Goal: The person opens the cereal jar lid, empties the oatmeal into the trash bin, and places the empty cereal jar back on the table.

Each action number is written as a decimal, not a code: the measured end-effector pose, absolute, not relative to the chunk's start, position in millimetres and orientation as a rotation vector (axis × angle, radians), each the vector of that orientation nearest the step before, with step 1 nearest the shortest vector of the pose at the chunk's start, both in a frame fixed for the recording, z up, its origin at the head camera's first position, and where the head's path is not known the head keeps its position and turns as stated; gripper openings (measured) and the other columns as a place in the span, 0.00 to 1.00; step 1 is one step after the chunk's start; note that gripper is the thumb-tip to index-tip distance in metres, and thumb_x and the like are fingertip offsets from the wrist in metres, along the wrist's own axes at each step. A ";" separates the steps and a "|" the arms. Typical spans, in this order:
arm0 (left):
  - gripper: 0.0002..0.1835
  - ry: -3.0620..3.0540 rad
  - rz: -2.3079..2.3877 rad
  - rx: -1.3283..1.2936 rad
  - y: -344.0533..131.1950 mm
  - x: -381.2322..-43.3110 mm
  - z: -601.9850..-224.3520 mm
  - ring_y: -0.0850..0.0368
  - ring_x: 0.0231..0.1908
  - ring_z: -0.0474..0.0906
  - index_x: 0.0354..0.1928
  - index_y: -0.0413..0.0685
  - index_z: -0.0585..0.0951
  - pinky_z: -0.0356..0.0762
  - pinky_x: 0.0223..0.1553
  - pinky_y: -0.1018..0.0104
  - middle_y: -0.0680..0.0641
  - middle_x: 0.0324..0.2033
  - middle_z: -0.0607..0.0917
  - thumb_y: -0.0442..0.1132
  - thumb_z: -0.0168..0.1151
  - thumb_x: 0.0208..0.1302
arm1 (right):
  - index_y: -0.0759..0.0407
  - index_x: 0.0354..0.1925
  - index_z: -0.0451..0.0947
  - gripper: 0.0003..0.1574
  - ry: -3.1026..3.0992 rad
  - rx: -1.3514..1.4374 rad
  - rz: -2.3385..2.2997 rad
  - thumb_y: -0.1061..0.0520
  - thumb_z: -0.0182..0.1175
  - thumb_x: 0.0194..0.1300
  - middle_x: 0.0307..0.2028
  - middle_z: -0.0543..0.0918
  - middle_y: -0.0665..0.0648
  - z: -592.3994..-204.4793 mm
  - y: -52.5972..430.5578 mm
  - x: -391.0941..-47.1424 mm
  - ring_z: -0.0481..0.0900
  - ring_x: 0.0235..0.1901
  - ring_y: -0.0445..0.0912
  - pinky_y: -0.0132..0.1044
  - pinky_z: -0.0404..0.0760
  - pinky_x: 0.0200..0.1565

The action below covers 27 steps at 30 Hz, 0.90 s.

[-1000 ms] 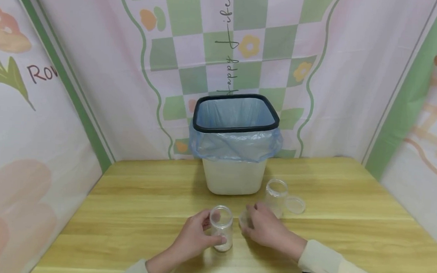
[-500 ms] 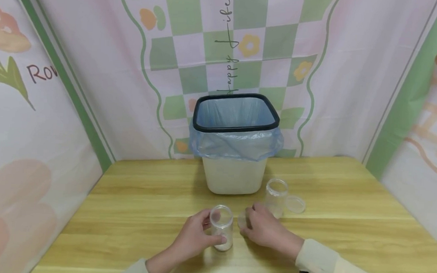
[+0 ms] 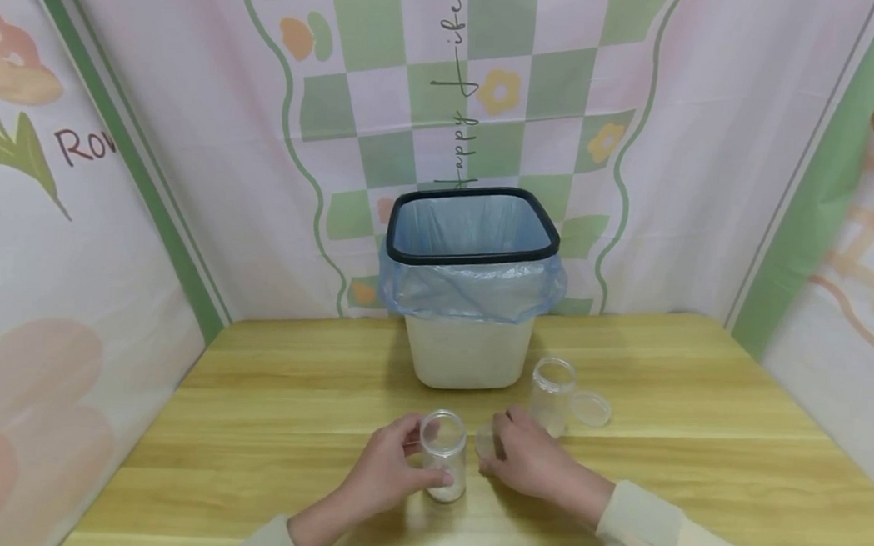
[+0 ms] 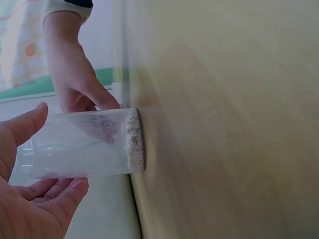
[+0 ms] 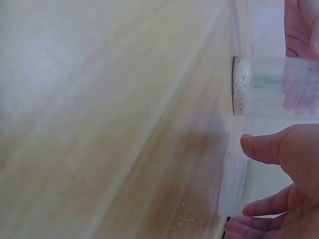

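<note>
My left hand [image 3: 383,473] grips an upright clear jar [image 3: 442,453], thumb on the near side and fingers behind. A layer of white grains [image 4: 134,142] covers the jar's bottom, which appears to stand on the table; its mouth has no lid. Just to the right, my right hand [image 3: 534,458] is at a round translucent lid [image 3: 485,441] lying on the table. Its thumb and fingers curve about the lid's edge, and the palm partly hides it in the head view. In the right wrist view the lid [image 5: 233,184] sits between thumb and fingers.
A second clear jar [image 3: 552,397] stands open behind my right hand, with another lid [image 3: 591,408] flat beside it. Behind them is a white bin [image 3: 469,354] with a black rim and blue liner. A patterned curtain [image 3: 274,238] borders the wooden table [image 3: 288,381].
Almost nothing differs. My left hand keeps its grip on the jar, and the right hand shifts only slightly at the lid.
</note>
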<state>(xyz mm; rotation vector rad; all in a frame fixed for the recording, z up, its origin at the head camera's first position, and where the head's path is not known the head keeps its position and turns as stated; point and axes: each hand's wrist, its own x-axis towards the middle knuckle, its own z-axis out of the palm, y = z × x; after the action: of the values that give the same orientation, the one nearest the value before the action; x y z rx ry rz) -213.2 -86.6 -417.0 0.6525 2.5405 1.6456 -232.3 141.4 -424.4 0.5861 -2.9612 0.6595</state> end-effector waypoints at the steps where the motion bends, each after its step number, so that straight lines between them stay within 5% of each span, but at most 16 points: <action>1: 0.37 2.540 1.647 0.654 -86.7 -213.3 -416.3 0.45 0.53 0.78 0.57 0.35 0.75 0.76 0.54 0.60 0.38 0.51 0.81 0.41 0.79 0.46 | 0.76 0.52 0.73 0.41 -2.956 0.587 0.660 0.50 0.76 0.49 0.38 0.75 0.60 -423.2 141.7 -231.3 0.75 0.37 0.52 0.47 0.80 0.40; 11: 0.35 2.551 1.674 0.667 -87.2 -214.0 -406.0 0.45 0.51 0.78 0.56 0.39 0.77 0.76 0.54 0.61 0.47 0.48 0.82 0.42 0.79 0.45 | 0.75 0.58 0.70 0.43 -2.907 0.590 0.643 0.49 0.74 0.53 0.48 0.77 0.65 -414.6 144.7 -220.1 0.76 0.48 0.58 0.52 0.78 0.51; 27: 0.32 2.628 1.587 0.729 -88.3 -218.2 -401.4 0.54 0.43 0.82 0.52 0.36 0.79 0.80 0.45 0.68 0.48 0.42 0.85 0.44 0.78 0.47 | 0.70 0.59 0.71 0.41 -2.857 0.633 0.764 0.49 0.72 0.53 0.51 0.77 0.61 -408.0 144.3 -200.2 0.77 0.50 0.55 0.52 0.78 0.52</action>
<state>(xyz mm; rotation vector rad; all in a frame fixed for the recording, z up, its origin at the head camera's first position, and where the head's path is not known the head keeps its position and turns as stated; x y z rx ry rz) -218.2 -88.3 -401.4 0.7291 2.6280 1.5873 -200.2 144.3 -408.0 0.6331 -2.8566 0.7640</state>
